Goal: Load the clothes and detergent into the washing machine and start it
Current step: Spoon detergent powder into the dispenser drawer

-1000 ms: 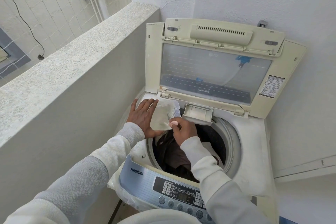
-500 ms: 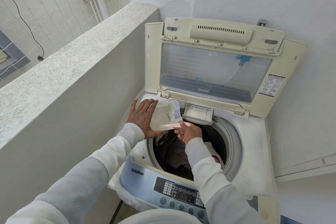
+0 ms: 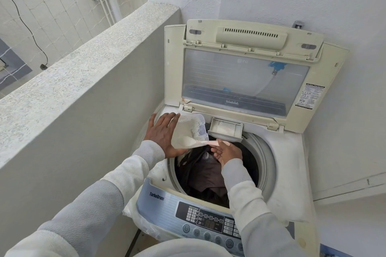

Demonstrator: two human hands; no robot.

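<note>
A cream top-load washing machine [image 3: 279, 152] stands with its lid [image 3: 246, 77] raised. Dark clothes [image 3: 204, 175] lie in the drum. A small detergent drawer [image 3: 226, 129] sticks out at the back rim. My left hand [image 3: 160, 133] holds a clear container [image 3: 188, 129] of white powder, tilted over the drum's left rim, fingers spread along its side and thumb beneath. My right hand [image 3: 227, 152], palm turned up, pinches a pink scoop [image 3: 208, 142] whose tip lies in the powder at the container's mouth.
A rough concrete parapet [image 3: 83, 64] runs close along the left side. White walls close off the back and right. The control panel [image 3: 208, 219] faces me at the front. Crumpled plastic [image 3: 135, 215] hangs at the machine's front-left corner.
My right hand has turned from knuckles-up to palm-up and shifted slightly right, and the pink scoop now shows at the container's mouth. My left hand and the container have barely moved.
</note>
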